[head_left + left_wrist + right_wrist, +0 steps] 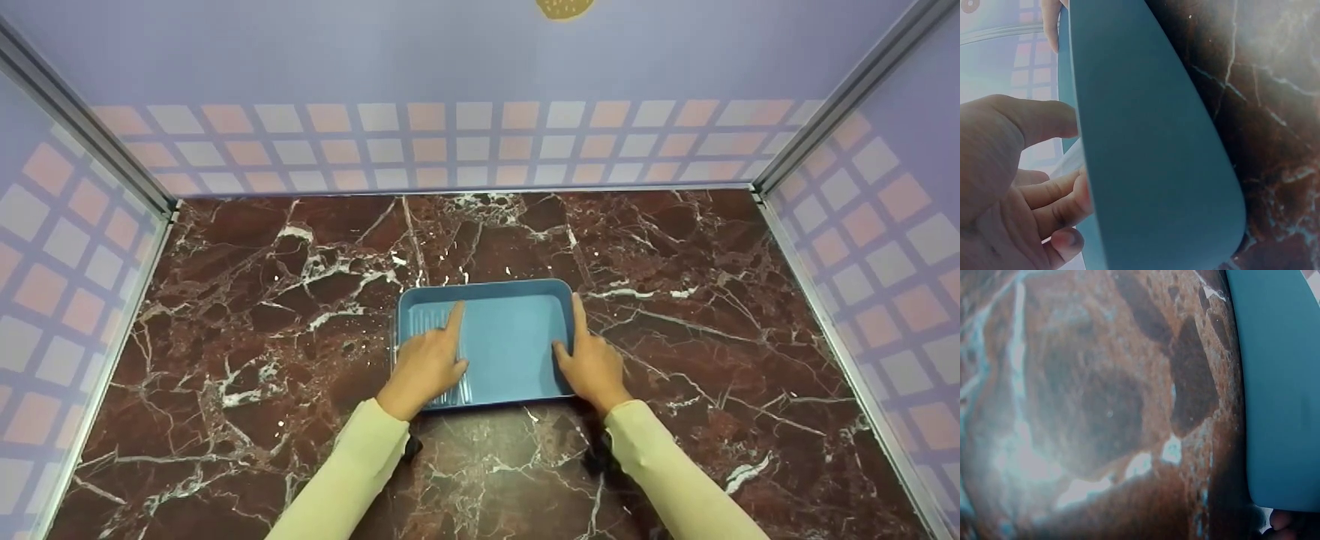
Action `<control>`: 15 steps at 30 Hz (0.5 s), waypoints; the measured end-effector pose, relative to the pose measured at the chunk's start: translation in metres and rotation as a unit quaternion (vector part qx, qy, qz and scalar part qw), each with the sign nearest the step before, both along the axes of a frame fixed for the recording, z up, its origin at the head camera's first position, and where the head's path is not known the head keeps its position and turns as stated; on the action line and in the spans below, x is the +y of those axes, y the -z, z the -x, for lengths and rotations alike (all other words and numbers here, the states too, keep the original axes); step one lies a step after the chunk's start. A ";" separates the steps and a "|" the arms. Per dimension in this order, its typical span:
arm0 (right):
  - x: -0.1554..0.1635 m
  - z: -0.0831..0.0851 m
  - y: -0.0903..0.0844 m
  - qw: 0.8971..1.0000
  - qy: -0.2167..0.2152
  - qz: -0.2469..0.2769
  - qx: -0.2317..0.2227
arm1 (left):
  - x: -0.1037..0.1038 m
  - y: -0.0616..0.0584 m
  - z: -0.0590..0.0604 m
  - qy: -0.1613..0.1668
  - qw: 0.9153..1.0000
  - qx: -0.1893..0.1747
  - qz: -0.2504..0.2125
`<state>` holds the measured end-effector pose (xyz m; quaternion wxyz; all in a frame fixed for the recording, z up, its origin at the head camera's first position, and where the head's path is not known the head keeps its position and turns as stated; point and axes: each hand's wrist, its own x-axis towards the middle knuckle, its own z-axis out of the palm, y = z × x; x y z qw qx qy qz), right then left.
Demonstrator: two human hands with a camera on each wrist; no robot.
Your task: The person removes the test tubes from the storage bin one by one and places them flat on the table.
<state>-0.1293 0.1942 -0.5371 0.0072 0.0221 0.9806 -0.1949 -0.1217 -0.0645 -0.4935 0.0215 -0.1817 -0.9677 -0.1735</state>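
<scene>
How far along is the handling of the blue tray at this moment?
Early, by the look of it. Done: both hands have reached the blue tray, which lies flat on the marble table. In hand: the left hand rests on the ribbed left part, index finger extended; the right hand grips the right rim. Left: the tray carries nothing visible, and lifting or moving it shows no sign yet.
</scene>
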 end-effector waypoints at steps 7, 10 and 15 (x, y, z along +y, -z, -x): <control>0.000 -0.001 -0.001 1.000 0.000 -0.003 -0.005 | 0.001 -0.001 0.001 0.008 1.000 0.001 0.004; 0.000 -0.001 0.000 1.000 -0.003 -0.005 -0.006 | 0.001 -0.002 0.001 0.012 1.000 0.001 0.002; 0.001 -0.002 0.000 1.000 -0.005 -0.002 -0.001 | 0.002 -0.004 0.002 0.014 1.000 -0.011 0.002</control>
